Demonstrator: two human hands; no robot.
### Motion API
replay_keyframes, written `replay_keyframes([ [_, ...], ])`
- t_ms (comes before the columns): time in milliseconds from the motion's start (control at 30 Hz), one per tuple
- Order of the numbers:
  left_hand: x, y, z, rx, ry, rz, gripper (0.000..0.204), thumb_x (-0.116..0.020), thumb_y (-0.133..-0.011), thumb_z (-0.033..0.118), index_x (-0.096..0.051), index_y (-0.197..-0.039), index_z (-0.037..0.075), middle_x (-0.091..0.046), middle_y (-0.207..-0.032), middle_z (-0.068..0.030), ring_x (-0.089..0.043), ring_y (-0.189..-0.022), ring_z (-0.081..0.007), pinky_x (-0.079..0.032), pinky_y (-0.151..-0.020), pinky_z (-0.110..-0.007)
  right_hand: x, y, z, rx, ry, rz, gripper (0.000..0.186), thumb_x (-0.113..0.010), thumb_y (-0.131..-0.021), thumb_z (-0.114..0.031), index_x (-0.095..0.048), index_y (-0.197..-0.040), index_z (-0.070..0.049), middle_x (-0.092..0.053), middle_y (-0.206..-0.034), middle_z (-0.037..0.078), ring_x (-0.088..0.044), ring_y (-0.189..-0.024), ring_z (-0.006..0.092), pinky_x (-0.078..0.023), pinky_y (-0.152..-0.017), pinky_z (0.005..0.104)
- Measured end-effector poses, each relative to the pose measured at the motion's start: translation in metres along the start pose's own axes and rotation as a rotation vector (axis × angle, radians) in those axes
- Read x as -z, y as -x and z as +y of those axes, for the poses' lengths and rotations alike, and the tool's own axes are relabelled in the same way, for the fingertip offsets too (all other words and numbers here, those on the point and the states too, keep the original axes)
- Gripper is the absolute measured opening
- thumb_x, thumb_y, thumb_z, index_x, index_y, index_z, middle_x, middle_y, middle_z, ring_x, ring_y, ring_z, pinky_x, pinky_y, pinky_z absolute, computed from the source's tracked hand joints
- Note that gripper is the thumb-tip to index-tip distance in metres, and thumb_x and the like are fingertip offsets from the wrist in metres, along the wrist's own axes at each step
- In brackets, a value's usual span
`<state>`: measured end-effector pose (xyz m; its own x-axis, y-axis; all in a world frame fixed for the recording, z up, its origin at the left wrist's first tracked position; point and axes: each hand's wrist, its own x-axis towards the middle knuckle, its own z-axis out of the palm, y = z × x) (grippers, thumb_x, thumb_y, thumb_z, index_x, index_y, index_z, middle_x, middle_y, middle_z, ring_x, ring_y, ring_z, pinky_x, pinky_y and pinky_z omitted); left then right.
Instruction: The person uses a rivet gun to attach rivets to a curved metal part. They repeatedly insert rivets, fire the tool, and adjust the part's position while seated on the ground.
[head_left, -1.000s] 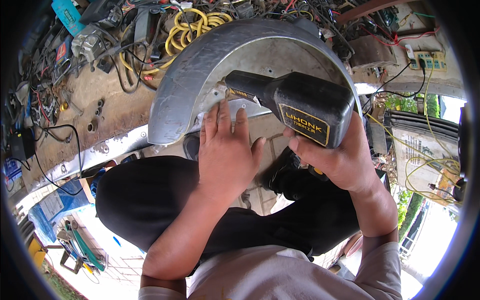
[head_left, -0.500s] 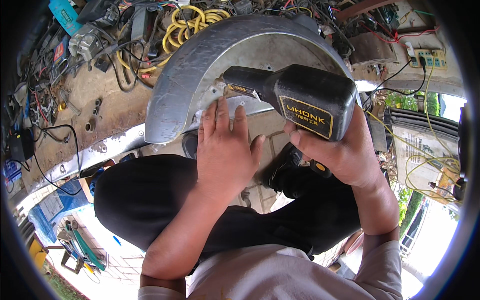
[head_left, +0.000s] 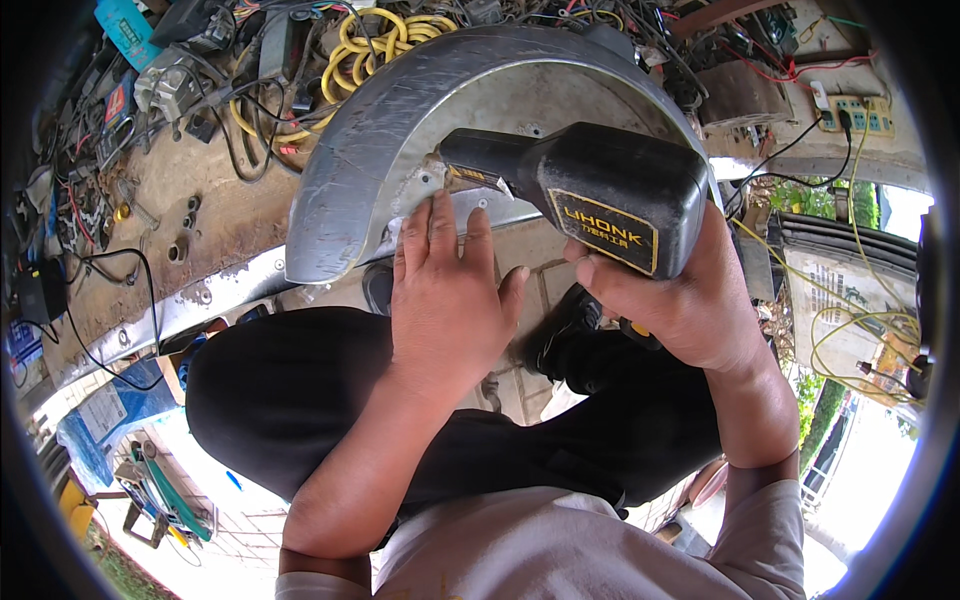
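Note:
A grey curved fender (head_left: 345, 190), scuffed on its outer face, lies at the bench edge with its hollow toward me. My left hand (head_left: 450, 290) is laid flat with fingers spread, its fingertips on the fender's inner flange near a small hole. In my right hand (head_left: 670, 310) is a black handheld power tool (head_left: 620, 190) with a yellow-framed label; my fingers wrap its grip. The tool's nose points left, close to the flange just beyond my left fingertips. Its tip is too small and dark to make out clearly.
Coiled yellow hose (head_left: 385, 45) and tangled cables crowd the bench (head_left: 215, 235) behind the fender. A power strip (head_left: 865, 117) with plugged-in cords sits at far right. My black-trousered knees (head_left: 290, 390) are below the bench edge. Blue plastic wrapping (head_left: 100, 425) lies at lower left.
The tool and the fender have shifted slightly to the left, my right hand moving with the tool. My left hand stays flat on the flange, almost unmoved.

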<state>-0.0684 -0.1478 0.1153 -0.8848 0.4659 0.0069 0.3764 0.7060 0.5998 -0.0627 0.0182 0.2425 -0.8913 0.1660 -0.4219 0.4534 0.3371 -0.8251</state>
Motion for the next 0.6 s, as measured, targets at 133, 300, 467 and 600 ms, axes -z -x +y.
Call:
replay_keyframes([
  [133, 0.0003, -0.0001, 0.0, 0.001, 0.005, 0.001, 0.061, -0.073, -0.087, 0.028, -0.054, -0.133, -0.007, -0.043, -0.144, -0.0312, -0.039, -0.136, -0.0459, -0.035, -0.114, -0.051, -0.0011, -0.0016, 0.0005, 0.049, 0.024, 0.007, 0.035, -0.075, -0.077, -0.009, -0.063, -0.107, 0.003, -0.067, -0.083, 0.004, -0.058, -0.077, 0.0075, -0.051, -0.07, 0.0288],
  [300, -0.0003, 0.0001, -0.0002, -0.006, 0.022, 0.018, 0.06, -0.074, -0.087, 0.026, -0.054, -0.133, -0.008, -0.044, -0.142, -0.0316, -0.04, -0.136, -0.0463, -0.035, -0.114, -0.051, -0.0005, -0.0032, 0.0038, 0.07, 0.014, 0.003, 0.036, -0.074, -0.077, -0.009, -0.062, -0.109, 0.004, -0.066, -0.083, 0.006, -0.058, -0.076, 0.0078, -0.051, -0.07, 0.0291],
  [467, -0.002, -0.0004, -0.0009, -0.006, 0.007, 0.002, 0.061, -0.071, -0.087, 0.034, -0.056, -0.132, -0.004, -0.043, -0.144, -0.0314, -0.037, -0.138, -0.0458, -0.035, -0.113, -0.054, 0.0002, -0.0041, 0.0064, 0.095, 0.019, -0.014, 0.037, -0.075, -0.076, -0.009, -0.061, -0.108, 0.005, -0.066, -0.082, 0.006, -0.057, -0.075, 0.0085, -0.051, -0.07, 0.0296],
  [600, -0.0026, -0.0004, -0.0001, 0.0, 0.006, 0.007, 0.061, -0.072, -0.086, 0.033, -0.056, -0.132, -0.004, -0.044, -0.144, -0.0316, -0.038, -0.137, -0.046, -0.035, -0.113, -0.054, 0.0021, -0.0044, 0.0014, 0.041, 0.07, -0.029, 0.037, -0.075, -0.076, -0.01, -0.061, -0.106, 0.005, -0.065, -0.081, 0.007, -0.056, -0.074, 0.0087, -0.051, -0.069, 0.0301],
])
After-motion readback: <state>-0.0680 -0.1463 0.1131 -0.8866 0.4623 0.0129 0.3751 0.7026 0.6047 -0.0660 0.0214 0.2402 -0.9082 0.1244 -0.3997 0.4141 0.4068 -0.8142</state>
